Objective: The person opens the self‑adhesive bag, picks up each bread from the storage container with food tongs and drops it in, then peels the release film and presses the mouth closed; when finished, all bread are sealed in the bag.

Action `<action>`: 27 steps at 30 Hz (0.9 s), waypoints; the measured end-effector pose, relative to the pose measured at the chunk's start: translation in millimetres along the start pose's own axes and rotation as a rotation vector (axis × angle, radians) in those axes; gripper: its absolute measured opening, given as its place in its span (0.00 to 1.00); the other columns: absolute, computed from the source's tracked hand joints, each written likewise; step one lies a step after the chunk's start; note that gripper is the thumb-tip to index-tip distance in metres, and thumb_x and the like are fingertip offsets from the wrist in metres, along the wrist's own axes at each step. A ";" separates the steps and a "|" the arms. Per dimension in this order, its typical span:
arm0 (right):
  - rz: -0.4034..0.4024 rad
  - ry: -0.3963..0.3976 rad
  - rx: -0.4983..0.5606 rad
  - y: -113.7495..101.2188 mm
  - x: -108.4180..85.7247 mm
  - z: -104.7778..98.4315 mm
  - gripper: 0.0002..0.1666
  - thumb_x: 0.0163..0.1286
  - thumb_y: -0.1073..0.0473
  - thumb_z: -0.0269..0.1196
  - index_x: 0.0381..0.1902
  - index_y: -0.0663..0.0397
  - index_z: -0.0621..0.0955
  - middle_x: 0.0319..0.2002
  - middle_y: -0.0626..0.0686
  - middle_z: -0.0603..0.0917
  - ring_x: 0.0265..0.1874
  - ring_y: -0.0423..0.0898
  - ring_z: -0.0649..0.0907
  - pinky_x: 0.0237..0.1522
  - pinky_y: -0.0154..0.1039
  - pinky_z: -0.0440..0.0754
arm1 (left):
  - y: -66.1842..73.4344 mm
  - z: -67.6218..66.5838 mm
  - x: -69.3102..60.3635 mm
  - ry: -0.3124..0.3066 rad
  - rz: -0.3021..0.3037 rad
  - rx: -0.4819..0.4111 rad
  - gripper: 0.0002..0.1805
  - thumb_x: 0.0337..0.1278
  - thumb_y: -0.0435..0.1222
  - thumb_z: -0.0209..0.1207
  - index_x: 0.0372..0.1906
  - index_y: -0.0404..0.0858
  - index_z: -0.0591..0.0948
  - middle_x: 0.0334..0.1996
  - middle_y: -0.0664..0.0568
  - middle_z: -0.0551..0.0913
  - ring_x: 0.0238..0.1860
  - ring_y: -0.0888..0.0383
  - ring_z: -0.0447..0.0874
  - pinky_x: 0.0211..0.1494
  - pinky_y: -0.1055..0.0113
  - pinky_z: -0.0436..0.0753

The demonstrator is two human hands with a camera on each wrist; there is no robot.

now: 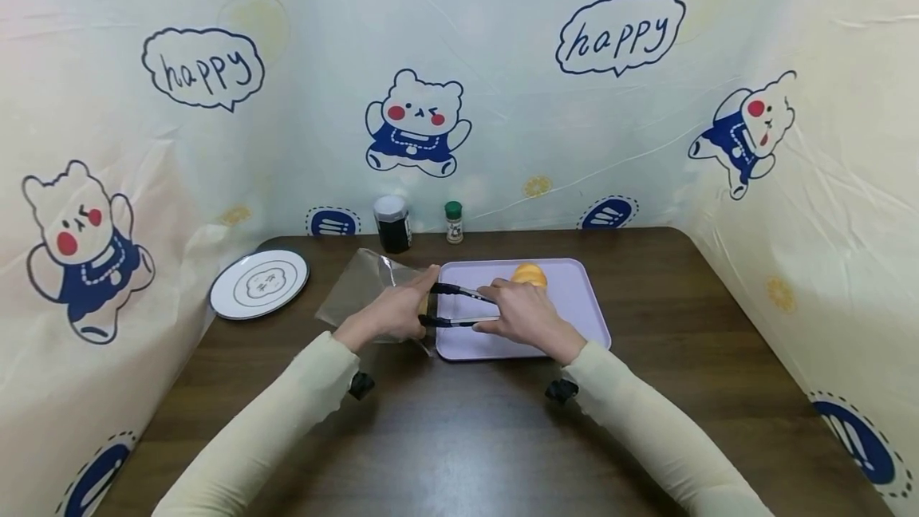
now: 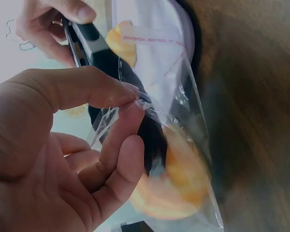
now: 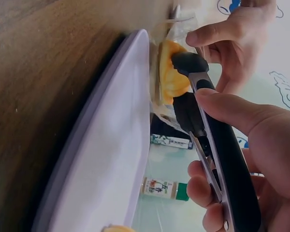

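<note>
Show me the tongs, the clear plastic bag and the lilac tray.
Tongs point(image 3: 224, 135), right wrist view: on the black handle.
Clear plastic bag point(image 1: 360, 286), head view: on its transparent side.
Lilac tray point(image 1: 574, 294), head view: on its bare floor, right side.

soft glare on the table point(image 1: 459, 461)

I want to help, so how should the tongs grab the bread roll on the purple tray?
Probably by the left and right sides of the bread roll, coming from above: its top looks rounded, and it lies close to the far rim of the purple tray, so behind looks cramped.
</note>
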State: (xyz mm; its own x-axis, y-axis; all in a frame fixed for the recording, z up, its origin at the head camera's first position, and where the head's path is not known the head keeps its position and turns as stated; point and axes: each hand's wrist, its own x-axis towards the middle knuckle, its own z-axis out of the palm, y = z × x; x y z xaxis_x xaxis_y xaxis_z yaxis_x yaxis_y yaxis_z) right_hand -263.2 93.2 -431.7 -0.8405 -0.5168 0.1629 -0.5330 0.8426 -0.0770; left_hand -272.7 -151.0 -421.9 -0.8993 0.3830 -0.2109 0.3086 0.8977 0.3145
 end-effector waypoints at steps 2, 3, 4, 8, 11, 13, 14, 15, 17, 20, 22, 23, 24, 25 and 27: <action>0.007 -0.004 0.018 -0.4 0.2 1.8 0.37 0.58 0.31 0.69 0.58 0.46 0.83 0.45 0.50 0.87 0.36 0.46 0.85 0.31 0.44 0.84 | 1.8 1.7 -0.5 0.003 -0.001 0.004 0.64 0.46 0.34 0.71 0.81 0.49 0.39 0.82 0.51 0.45 0.52 0.49 0.81 0.47 0.60 0.82; 0.010 -0.003 0.025 -0.4 0.3 2.5 0.37 0.58 0.31 0.69 0.58 0.47 0.83 0.44 0.50 0.87 0.35 0.45 0.85 0.31 0.43 0.84 | 2.4 2.3 -0.7 0.010 0.002 0.006 0.64 0.46 0.34 0.71 0.81 0.48 0.39 0.82 0.50 0.45 0.58 0.48 0.79 0.51 0.58 0.82; 0.015 -0.001 0.032 -0.3 0.3 3.2 0.37 0.58 0.32 0.69 0.57 0.48 0.83 0.43 0.50 0.87 0.35 0.45 0.84 0.31 0.43 0.84 | 2.7 2.9 -1.0 0.015 -0.002 0.001 0.64 0.46 0.34 0.71 0.81 0.48 0.39 0.82 0.51 0.45 0.62 0.46 0.77 0.54 0.57 0.82; 0.036 0.013 0.035 1.5 0.8 5.3 0.37 0.58 0.31 0.69 0.57 0.49 0.84 0.40 0.50 0.86 0.31 0.42 0.82 0.30 0.40 0.82 | 1.0 3.9 -1.1 0.062 0.002 0.072 0.63 0.46 0.35 0.70 0.81 0.45 0.39 0.82 0.50 0.44 0.62 0.45 0.78 0.42 0.59 0.83; 0.050 0.023 0.027 3.0 1.3 5.8 0.37 0.58 0.31 0.69 0.56 0.48 0.84 0.40 0.49 0.86 0.30 0.41 0.80 0.29 0.39 0.81 | -1.0 4.0 0.0 0.101 -0.030 0.169 0.62 0.49 0.39 0.69 0.81 0.45 0.40 0.82 0.50 0.43 0.35 0.50 0.84 0.22 0.65 0.74; 0.052 0.028 0.027 3.4 1.5 5.5 0.37 0.58 0.31 0.69 0.57 0.48 0.84 0.40 0.49 0.86 0.29 0.41 0.80 0.28 0.38 0.80 | -2.1 3.6 0.6 0.123 -0.063 0.227 0.61 0.50 0.40 0.69 0.81 0.45 0.41 0.82 0.50 0.43 0.20 0.54 0.75 0.17 0.66 0.71; 0.052 0.028 0.028 3.5 1.4 5.3 0.37 0.58 0.30 0.68 0.57 0.48 0.84 0.40 0.49 0.86 0.29 0.41 0.80 0.28 0.38 0.80 | -2.4 3.5 0.6 0.131 -0.076 0.242 0.60 0.50 0.40 0.69 0.81 0.45 0.41 0.82 0.49 0.44 0.18 0.55 0.73 0.16 0.66 0.70; 0.052 0.027 0.029 3.4 1.3 5.1 0.37 0.58 0.30 0.68 0.57 0.48 0.84 0.40 0.49 0.86 0.29 0.41 0.79 0.28 0.38 0.80 | -3.0 3.5 0.6 0.136 -0.083 0.249 0.60 0.50 0.40 0.70 0.81 0.44 0.42 0.82 0.48 0.45 0.17 0.56 0.72 0.16 0.66 0.70; 0.051 0.023 0.031 2.8 0.9 4.6 0.37 0.58 0.30 0.68 0.57 0.48 0.84 0.41 0.49 0.86 0.30 0.41 0.79 0.28 0.37 0.79 | -4.2 3.7 0.3 0.139 -0.087 0.242 0.60 0.49 0.37 0.70 0.81 0.43 0.42 0.82 0.47 0.46 0.16 0.55 0.71 0.16 0.65 0.71; 0.050 0.017 0.038 1.3 0.4 4.1 0.38 0.58 0.30 0.68 0.57 0.48 0.84 0.41 0.49 0.86 0.30 0.41 0.79 0.27 0.37 0.79 | -5.3 4.4 -0.5 0.120 -0.085 0.161 0.62 0.47 0.33 0.69 0.81 0.43 0.40 0.82 0.48 0.44 0.16 0.55 0.72 0.17 0.65 0.72; 0.050 0.014 0.046 0.2 0.4 3.9 0.37 0.58 0.30 0.68 0.57 0.48 0.84 0.41 0.50 0.86 0.30 0.41 0.79 0.28 0.37 0.79 | -6.0 5.5 -0.3 0.114 -0.069 0.121 0.63 0.45 0.31 0.68 0.81 0.43 0.39 0.82 0.48 0.43 0.17 0.55 0.72 0.17 0.66 0.71; 0.051 0.012 0.049 -0.4 0.5 4.0 0.37 0.58 0.30 0.68 0.57 0.48 0.84 0.41 0.50 0.86 0.30 0.41 0.79 0.28 0.37 0.79 | -5.4 6.1 -0.3 0.110 -0.063 0.105 0.63 0.45 0.31 0.68 0.81 0.43 0.38 0.82 0.48 0.43 0.19 0.55 0.74 0.17 0.67 0.71; 0.051 0.012 0.050 -0.9 0.6 4.1 0.37 0.58 0.30 0.68 0.57 0.48 0.84 0.41 0.50 0.86 0.30 0.41 0.80 0.28 0.37 0.79 | -5.1 7.0 0.0 0.107 -0.058 0.092 0.64 0.44 0.30 0.68 0.81 0.43 0.38 0.82 0.48 0.42 0.21 0.55 0.74 0.18 0.67 0.71; 0.054 0.008 0.052 -1.4 0.8 4.2 0.37 0.59 0.30 0.68 0.57 0.48 0.84 0.42 0.50 0.87 0.30 0.41 0.80 0.28 0.37 0.80 | -4.5 7.7 0.2 0.107 -0.050 0.089 0.64 0.43 0.30 0.69 0.81 0.43 0.38 0.82 0.48 0.43 0.22 0.55 0.74 0.18 0.67 0.71; 0.064 0.001 0.059 -2.2 1.0 4.8 0.37 0.59 0.30 0.68 0.57 0.48 0.84 0.43 0.51 0.87 0.30 0.42 0.80 0.29 0.38 0.80 | -2.9 9.6 0.8 0.099 -0.041 0.099 0.65 0.43 0.31 0.69 0.81 0.43 0.38 0.82 0.48 0.43 0.22 0.55 0.74 0.18 0.67 0.70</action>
State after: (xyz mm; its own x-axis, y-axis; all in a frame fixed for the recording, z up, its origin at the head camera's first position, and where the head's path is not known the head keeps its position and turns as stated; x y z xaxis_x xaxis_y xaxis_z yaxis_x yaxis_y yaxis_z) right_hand -263.4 90.1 -436.0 -0.8728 -0.4621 0.1572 -0.4832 0.8634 -0.1451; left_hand -271.3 -151.2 -431.8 -0.9366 0.3265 -0.1275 0.2955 0.9312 0.2136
